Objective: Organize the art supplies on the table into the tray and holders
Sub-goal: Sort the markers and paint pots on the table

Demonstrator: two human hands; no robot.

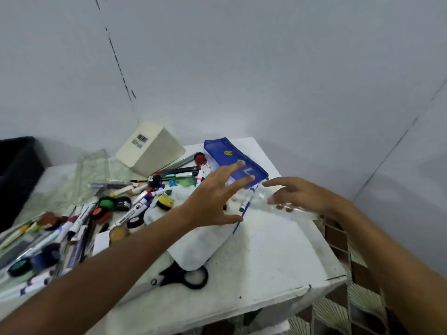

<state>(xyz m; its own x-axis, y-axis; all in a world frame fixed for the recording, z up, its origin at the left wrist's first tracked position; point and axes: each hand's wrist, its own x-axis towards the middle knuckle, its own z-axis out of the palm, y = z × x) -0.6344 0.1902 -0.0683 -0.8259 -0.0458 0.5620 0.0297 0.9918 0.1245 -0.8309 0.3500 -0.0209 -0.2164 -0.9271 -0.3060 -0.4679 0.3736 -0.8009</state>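
White painted desk (266, 250) first: we take the blue zip pencil pouch (233, 159) at its far side as our landmark. Left of the pouch, the cream plastic holder (150, 147) lies tipped, and markers and paint pots (125, 201) sprawl beyond it. Our left hand (212, 201) hovers just before the pouch, fingers (238, 183) spread, holding nothing. Our right hand (304, 195), beside the pouch, seems to touch a clear plastic piece; its grip we cannot tell. We should steady the pouch, then lift loose pens singly.
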